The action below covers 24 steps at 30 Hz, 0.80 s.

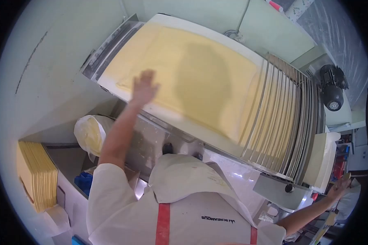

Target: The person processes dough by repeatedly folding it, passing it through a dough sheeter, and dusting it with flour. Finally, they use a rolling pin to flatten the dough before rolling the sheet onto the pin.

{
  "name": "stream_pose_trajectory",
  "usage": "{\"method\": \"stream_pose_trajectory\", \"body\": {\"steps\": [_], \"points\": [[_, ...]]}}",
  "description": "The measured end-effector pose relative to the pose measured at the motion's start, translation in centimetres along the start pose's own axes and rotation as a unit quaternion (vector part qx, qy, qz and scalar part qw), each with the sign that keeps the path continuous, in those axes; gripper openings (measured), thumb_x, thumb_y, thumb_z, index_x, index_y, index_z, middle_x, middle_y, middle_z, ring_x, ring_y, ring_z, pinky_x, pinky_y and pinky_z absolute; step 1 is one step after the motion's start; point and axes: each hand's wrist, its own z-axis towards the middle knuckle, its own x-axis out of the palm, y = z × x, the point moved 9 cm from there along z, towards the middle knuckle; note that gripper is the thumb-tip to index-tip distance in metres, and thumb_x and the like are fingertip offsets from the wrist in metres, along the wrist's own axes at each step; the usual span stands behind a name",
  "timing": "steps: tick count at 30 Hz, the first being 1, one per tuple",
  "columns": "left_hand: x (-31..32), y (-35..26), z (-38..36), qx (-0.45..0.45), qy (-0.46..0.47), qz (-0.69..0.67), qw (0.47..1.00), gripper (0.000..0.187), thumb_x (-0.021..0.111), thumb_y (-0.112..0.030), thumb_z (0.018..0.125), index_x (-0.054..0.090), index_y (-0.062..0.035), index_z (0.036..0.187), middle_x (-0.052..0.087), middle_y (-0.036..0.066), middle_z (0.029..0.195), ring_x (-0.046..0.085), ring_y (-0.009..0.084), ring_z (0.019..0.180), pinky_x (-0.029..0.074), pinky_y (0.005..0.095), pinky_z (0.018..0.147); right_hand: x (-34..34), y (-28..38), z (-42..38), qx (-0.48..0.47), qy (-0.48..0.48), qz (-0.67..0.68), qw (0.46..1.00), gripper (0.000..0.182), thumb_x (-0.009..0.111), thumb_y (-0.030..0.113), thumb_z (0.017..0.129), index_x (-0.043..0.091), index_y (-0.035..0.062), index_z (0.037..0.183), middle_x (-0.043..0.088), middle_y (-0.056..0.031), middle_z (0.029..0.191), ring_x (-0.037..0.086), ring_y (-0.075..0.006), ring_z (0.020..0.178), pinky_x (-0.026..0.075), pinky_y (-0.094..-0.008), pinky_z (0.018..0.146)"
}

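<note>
A broad sheet of pale yellow dough [167, 53] lies spread over the white belt [180, 124] of a dough sheeter. My left hand [145, 86] is over the near left part of the sheet, palm down, with its fingers apart and nothing in them. Toward the right, the dough runs under a guard of metal rods [270, 118]. My right hand [340, 188] is stretched far out to the right, past the machine's end, small in view with its fingers extended. Beside it is a whitish surface [349, 200].
A dark motor [332, 87] is mounted at the machine's far right. Below left stand a white plastic-lined bin [90, 132] and a stack of yellow slabs [37, 175]. A wall [49, 73] closes off the left side. My apron [188, 175] hangs close to the machine's front edge.
</note>
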Motion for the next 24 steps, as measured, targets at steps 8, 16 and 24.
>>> {"method": "stream_pose_trajectory", "body": {"steps": [8, 16, 24], "points": [[-1.1, 9.0, 0.7, -0.123, 0.047, -0.051, 0.990, 0.065, 0.033, -0.049, 0.094, 0.024, -0.0105, 0.146, 0.022, 0.009, 0.153, 0.020, 0.0256, 0.141, 0.015, 0.0476, 0.113, 36.4, -24.1, -27.8, -0.210, 0.160, -0.481, 0.836, 0.026, 0.049, 0.024, 0.093, 0.060, 0.0037, 0.104, 0.060, -0.0019, 0.089, 0.055, -0.0096, 0.071, 0.041, -0.0243, 0.055], [1.5, 28.4, -4.5, -0.242, -0.155, -0.178, 0.941, 0.053, 0.041, -0.034, 0.095, 0.041, 0.0031, 0.133, 0.040, 0.027, 0.138, 0.037, 0.0369, 0.130, 0.026, 0.0441, 0.110, 26.6, -13.8, -23.1, -0.378, 0.061, -0.702, 0.600, 0.029, 0.044, 0.023, 0.094, 0.061, 0.0027, 0.106, 0.062, -0.0066, 0.096, 0.056, -0.0134, 0.084, 0.045, -0.0298, 0.069], [2.1, 1.4, 3.9, 0.002, -0.092, -0.161, 0.983, 0.052, 0.043, -0.030, 0.094, 0.044, 0.0068, 0.130, 0.042, 0.026, 0.136, 0.037, 0.0381, 0.129, 0.028, 0.0473, 0.109, 30.9, -23.8, -35.6, -0.175, 0.387, -0.485, 0.765, 0.033, 0.046, 0.022, 0.093, 0.060, -0.0001, 0.112, 0.062, -0.0115, 0.107, 0.057, -0.0211, 0.100, 0.044, -0.0346, 0.087]]}}
